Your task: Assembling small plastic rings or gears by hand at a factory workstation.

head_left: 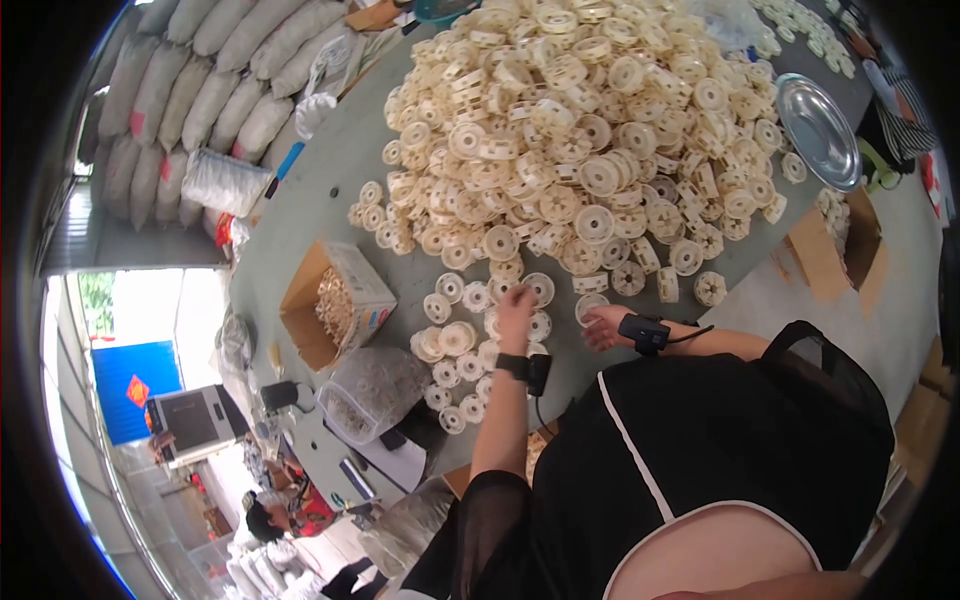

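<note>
Head view: near the middle of the frame, just below centre, the left hand [516, 305] reaches onto a grey table [330, 180] with its fingers curled down over a cream plastic wheel [500, 322] in a loose patch of such wheels. The fingers look partly closed, pinching at a wheel, but the hand hides the contact, so I cannot tell whether it grips. The right hand [603, 326], just right of it, lies with fingers bent around another wheel [590, 305] at the lower edge of the heap; whether it has a firm hold I cannot tell either. Both wrists carry black bands.

The big heap of wheels [580, 130] fills the upper middle of the frame. The laid-out wheels [455, 345] sit flat, left of and below the hands, touching or just beside one another.

As a judgement: the wheels look like moulded plastic, light, stiff and smooth, with a flat round flange and a hub. They should not crush, though thin flanges could chip if dropped. Pinching across the rim, thumb on one side and fingers on the other, seems the surest hold; flat faces may slip.

Left of the hands stands an open carton [335, 305] of small tan parts, and below it a clear bag [375, 390]. A steel tray [818, 130] lies at the upper right, and filled sacks [200, 90] are stacked at the upper left.
</note>
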Tool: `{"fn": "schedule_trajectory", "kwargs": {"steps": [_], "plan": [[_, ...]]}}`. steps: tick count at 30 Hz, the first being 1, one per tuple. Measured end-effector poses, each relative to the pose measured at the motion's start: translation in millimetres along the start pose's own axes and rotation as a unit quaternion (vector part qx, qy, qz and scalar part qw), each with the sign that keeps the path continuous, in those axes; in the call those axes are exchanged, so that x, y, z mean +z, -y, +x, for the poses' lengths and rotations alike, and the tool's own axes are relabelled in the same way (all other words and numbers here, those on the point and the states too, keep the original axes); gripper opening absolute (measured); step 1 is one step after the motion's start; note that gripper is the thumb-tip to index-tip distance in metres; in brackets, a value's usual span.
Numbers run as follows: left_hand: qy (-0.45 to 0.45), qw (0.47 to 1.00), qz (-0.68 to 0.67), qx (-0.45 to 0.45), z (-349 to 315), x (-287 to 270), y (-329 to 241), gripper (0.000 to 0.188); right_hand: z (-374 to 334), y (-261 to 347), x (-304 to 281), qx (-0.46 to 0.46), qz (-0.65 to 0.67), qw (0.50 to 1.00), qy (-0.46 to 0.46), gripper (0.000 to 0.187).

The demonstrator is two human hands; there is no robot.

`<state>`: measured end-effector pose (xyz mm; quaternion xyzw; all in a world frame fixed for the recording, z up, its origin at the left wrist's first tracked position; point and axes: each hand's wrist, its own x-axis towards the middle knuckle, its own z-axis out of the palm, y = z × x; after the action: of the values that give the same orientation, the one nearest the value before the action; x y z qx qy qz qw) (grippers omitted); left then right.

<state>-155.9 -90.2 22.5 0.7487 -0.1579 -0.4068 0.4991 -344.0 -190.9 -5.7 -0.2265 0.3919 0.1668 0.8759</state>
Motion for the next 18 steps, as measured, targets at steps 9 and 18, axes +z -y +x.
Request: {"fn": "schedule_trajectory", "kwargs": {"steps": [9,18], "plan": [[-0.047,0.965,0.227,0.126,-8.8,106.5,7.6,0.065,-18.0,-4.1,-45.0,0.034,0.058,0.996,-0.053,0.032],[-0.004,0.998,-0.042,-0.037,-61.7,78.5,-13.1,0.042,-32.2,13.9,-18.4,-0.114,-0.049,0.990,-0.060,0.039]]}}
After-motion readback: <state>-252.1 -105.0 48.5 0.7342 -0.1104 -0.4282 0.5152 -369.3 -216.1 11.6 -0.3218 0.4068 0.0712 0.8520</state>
